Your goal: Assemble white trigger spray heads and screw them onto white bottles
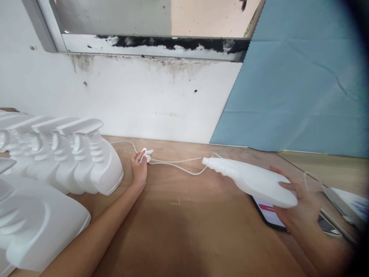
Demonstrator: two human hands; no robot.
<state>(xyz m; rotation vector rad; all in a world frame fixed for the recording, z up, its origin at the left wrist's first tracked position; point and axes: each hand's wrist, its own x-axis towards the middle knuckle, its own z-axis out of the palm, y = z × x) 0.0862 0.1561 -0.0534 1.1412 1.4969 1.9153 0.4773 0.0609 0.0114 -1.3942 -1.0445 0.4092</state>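
My left hand (139, 169) reaches out over the tabletop, its fingers pinched round a small white trigger spray head (146, 154). A thin, straight dip tube (175, 160) runs from the spray head to the right. In my right hand (302, 209) is a white plastic bottle (253, 179), gripped near its base and tilted almost flat. Its bare threaded neck points left, close to the tube's far end; whether the two touch I cannot tell. Several white spray bottles (106, 169) with heads on stand in a row left of my left forearm.
More white bottles (43, 223) crowd the near left. A phone (271, 215) lies partly under the held bottle. Beside my right wrist is another phone-like device (328, 225), with a white box (350, 202) behind. A white cable (190, 172) crosses the wooden table (178, 231). Blue cloth (291, 92) hangs at the wall.
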